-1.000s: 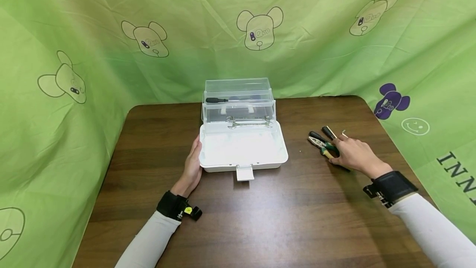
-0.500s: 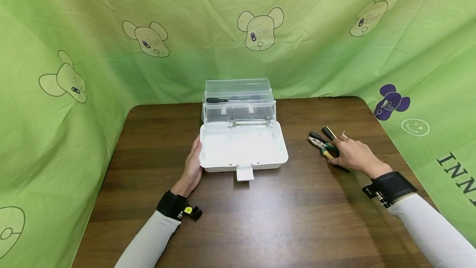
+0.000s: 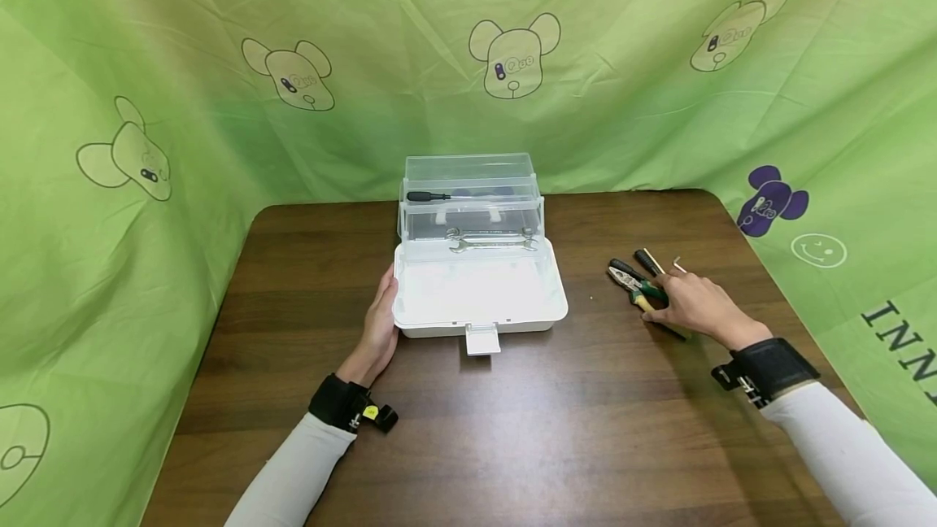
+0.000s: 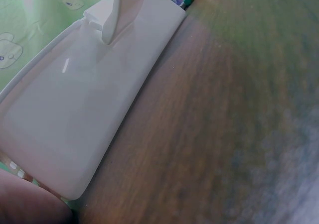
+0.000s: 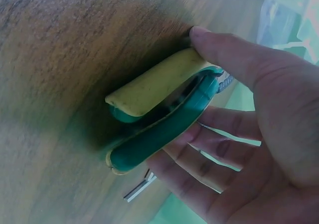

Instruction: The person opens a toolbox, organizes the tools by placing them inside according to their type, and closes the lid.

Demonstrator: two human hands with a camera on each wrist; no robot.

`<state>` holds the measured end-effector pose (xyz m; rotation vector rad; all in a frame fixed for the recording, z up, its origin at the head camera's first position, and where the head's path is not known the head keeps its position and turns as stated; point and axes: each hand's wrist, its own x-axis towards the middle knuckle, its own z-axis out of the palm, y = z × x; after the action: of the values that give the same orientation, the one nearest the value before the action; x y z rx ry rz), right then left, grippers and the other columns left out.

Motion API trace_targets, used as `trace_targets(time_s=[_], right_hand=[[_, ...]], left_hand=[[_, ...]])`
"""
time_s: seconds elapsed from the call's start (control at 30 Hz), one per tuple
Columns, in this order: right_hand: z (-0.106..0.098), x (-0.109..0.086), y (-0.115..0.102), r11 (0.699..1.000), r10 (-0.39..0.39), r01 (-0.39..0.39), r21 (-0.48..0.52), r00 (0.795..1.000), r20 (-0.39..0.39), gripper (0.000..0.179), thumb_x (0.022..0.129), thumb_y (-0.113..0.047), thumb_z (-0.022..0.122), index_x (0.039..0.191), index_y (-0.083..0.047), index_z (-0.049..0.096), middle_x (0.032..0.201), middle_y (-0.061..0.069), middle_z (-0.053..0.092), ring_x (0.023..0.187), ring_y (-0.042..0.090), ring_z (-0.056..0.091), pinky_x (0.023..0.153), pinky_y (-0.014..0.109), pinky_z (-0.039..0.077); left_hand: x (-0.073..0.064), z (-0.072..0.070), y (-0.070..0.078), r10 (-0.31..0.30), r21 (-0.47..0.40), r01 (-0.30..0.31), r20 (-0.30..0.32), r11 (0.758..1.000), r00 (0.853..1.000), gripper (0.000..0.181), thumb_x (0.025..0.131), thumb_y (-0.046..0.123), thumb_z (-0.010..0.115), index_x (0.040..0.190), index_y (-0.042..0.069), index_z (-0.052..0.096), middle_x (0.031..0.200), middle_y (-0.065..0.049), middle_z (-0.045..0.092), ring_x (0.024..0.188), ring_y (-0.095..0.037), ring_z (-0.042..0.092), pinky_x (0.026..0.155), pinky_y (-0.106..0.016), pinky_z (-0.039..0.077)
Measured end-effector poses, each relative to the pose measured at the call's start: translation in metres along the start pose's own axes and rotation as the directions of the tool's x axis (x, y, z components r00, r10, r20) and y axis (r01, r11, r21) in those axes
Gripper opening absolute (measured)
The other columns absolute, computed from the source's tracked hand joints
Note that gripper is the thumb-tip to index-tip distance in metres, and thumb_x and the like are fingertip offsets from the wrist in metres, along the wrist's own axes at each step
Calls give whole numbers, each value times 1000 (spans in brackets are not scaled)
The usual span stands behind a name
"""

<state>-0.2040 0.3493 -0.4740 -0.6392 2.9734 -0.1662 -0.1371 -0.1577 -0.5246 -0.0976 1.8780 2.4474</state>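
A white toolbox (image 3: 479, 287) with clear trays stands unlatched with its lid raised. My left hand (image 3: 377, 328) lies along its left side, fingers against the wall; in the left wrist view only a blurred edge of that hand shows by the box corner. To the right, my right hand (image 3: 695, 307) pinches the pliers (image 3: 625, 279) as they lie on the table. In the right wrist view the thumb is at the yellow side of the handles (image 5: 162, 82) and the fingers are along the green side. The hand hides part of the handles in the head view.
A black-handled screwdriver (image 3: 428, 197) lies in the upper tray, two wrenches (image 3: 492, 239) in the lower one. Beside the pliers are black-handled tools (image 3: 647, 260) and a small bent hex key (image 3: 680, 265). The toolbox latch (image 3: 482, 340) juts out over the wooden table (image 3: 512, 429).
My right hand has shifted very slightly left, its thumb nearer the pliers. The left hand and the toolbox stay where they were.
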Motion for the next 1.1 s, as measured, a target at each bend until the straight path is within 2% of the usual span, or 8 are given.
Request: trace_targets(time_s=[0.23, 0.37, 0.47, 0.57, 0.73, 0.93, 1.1], right_hand=[[0, 2, 1, 999, -15, 15, 29, 1000, -1, 62, 79, -35, 93, 115, 12, 72, 104, 28, 73, 80, 37, 69, 68, 60, 55], [0, 3, 2, 999, -17, 17, 42, 1000, 0, 57, 79, -33, 93, 108, 11, 74, 93, 22, 73, 71, 29, 63, 63, 56, 54], [1, 4, 1, 999, 3, -3, 53, 1000, 8, 45, 78, -33, 91, 93, 4, 73, 77, 11, 65, 64, 23, 53, 55, 45, 47], [2, 5, 0, 998, 30, -31, 57, 1000, 6, 38, 77, -33, 91, 80, -6, 64, 68, 2, 49, 61, 21, 45, 53, 37, 36], [5, 6, -3, 997, 58, -57, 43, 998, -14, 40, 72, -32, 89, 70, -15, 53, 66, -1, 43, 60, 21, 43, 53, 34, 31], [6, 6, -4, 997, 60, -59, 44, 998, -16, 41, 71, -33, 90, 70, -15, 53, 65, 0, 45, 60, 21, 44, 52, 35, 32], [4, 5, -4, 997, 57, -56, 53, 998, -11, 41, 71, -32, 90, 70, -15, 52, 66, -2, 42, 60, 20, 42, 54, 34, 30]], left_hand=[[0, 0, 1, -2, 2, 2, -2, 1000, 1000, 57, 118, 29, 24, 172, 13, 10, 178, -3, 11, 162, -19, 9, 131, -44, 10], [-1, 0, 1, -7, 3, 7, 0, 1000, 1000, 57, 118, 30, 23, 172, 13, 10, 178, -2, 11, 161, -17, 9, 130, -43, 10], [-1, 0, 1, -7, 0, 7, 1, 1000, 1000, 57, 118, 29, 23, 172, 13, 9, 178, -2, 11, 161, -17, 9, 130, -42, 10], [0, 0, 1, -2, -2, 2, 2, 1000, 1000, 57, 118, 29, 22, 172, 13, 9, 178, -2, 11, 161, -16, 9, 131, -42, 10], [0, 1, 0, -1, -2, 1, 3, 1000, 1000, 58, 118, 29, 22, 172, 12, 8, 178, -3, 10, 162, -17, 8, 131, -42, 9], [-1, 0, 0, 22, -3, -22, 15, 1000, 1000, 59, 118, 28, 22, 171, 8, 6, 178, -8, 7, 162, -22, 5, 131, -44, 7], [-2, 0, 1, 22, -7, -22, 13, 1000, 1000, 58, 118, 29, 22, 171, 8, 7, 178, -7, 8, 162, -21, 6, 131, -44, 7]])
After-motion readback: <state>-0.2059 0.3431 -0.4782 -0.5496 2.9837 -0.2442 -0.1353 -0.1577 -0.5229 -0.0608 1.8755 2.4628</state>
